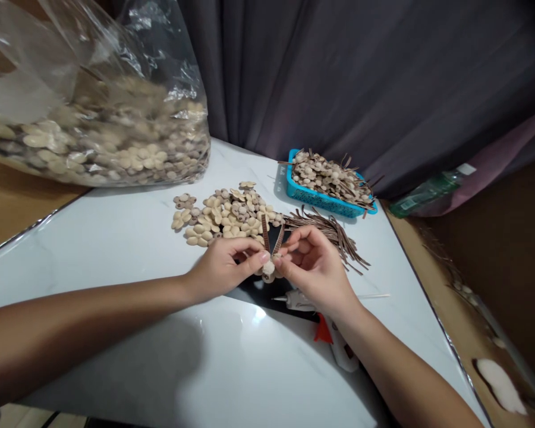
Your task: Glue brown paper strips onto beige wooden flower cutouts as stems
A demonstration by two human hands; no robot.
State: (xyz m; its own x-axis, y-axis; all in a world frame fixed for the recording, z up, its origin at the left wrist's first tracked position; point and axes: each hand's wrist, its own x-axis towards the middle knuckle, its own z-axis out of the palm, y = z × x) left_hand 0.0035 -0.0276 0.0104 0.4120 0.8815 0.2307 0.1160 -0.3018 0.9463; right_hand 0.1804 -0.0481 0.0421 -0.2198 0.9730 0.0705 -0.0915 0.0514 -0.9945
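Observation:
Between my two hands is a small fabric flower [268, 272] with a pale fuzzy centre, and a brown ribbon [264, 232] rises from it in two tails, like a V. My left hand [232, 264] pinches the flower's left side between thumb and finger. On the other side my right hand [314, 267] pinches it too, its remaining fingers curled. Below my right hand lies a glue gun [296, 300] with a white body and a red trigger [323, 330], partly covered by my wrist. Beyond the hands spreads a pile of cream and brown fabric flowers [218, 215].
Cut brown ribbon strips [334, 235] lie at right, in front of a blue basket [321, 202] heaped with ribboned flowers. A large clear plastic bag [129, 137] of flowers stands back left. A green bottle [428, 193] lies beyond the white table's [151, 321] right edge, near a dark curtain [339, 77].

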